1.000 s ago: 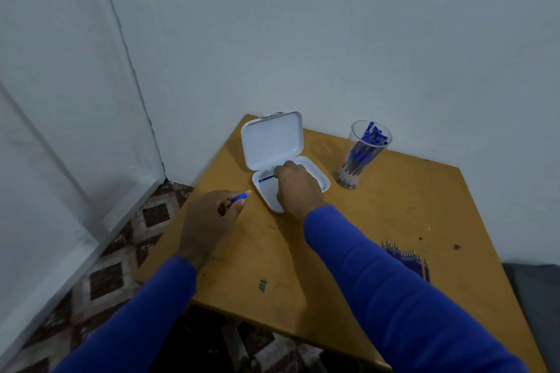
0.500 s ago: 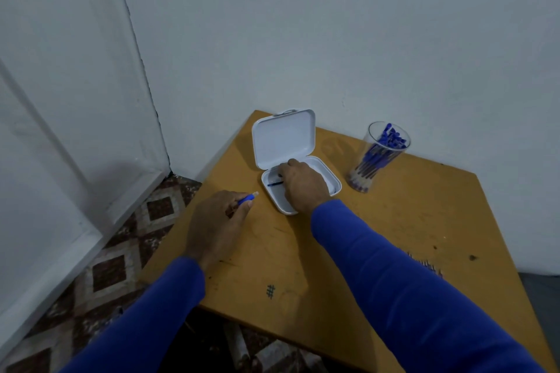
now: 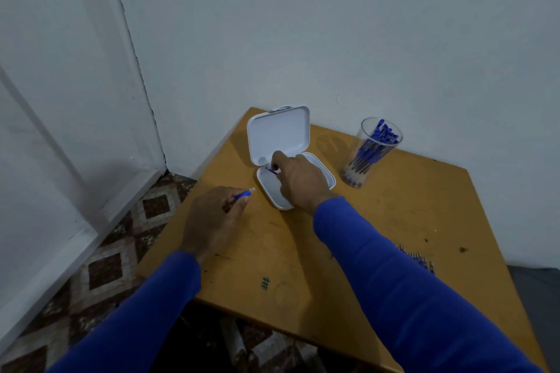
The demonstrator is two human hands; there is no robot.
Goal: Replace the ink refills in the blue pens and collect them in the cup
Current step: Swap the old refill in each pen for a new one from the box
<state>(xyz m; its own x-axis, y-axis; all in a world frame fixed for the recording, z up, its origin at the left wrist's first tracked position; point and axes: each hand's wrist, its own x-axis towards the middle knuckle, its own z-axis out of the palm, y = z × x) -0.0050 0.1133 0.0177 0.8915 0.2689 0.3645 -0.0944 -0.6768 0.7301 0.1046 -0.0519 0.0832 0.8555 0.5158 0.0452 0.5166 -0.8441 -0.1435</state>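
Note:
A white hinged box [image 3: 278,133] lies open at the far left of the wooden table [image 3: 378,221]. My right hand [image 3: 300,182] reaches into its tray, fingertips pinching a small blue piece [image 3: 271,170] near the hinge. My left hand [image 3: 213,218] rests on the table left of the box and grips a blue pen [image 3: 244,194], whose pale tip pokes out toward the box. A clear cup [image 3: 371,153] holding several blue pens stands to the right of the box by the wall.
A row of pens or refills [image 3: 416,259] lies on the table behind my right forearm, mostly hidden. White walls close the back and left. Patterned floor tiles [image 3: 121,251] show past the table's left edge.
My right hand has slid toward the hinge end of the tray and its fingertips have closed on the small blue piece. The left hand stays put with its pen. The camera shifted slightly.

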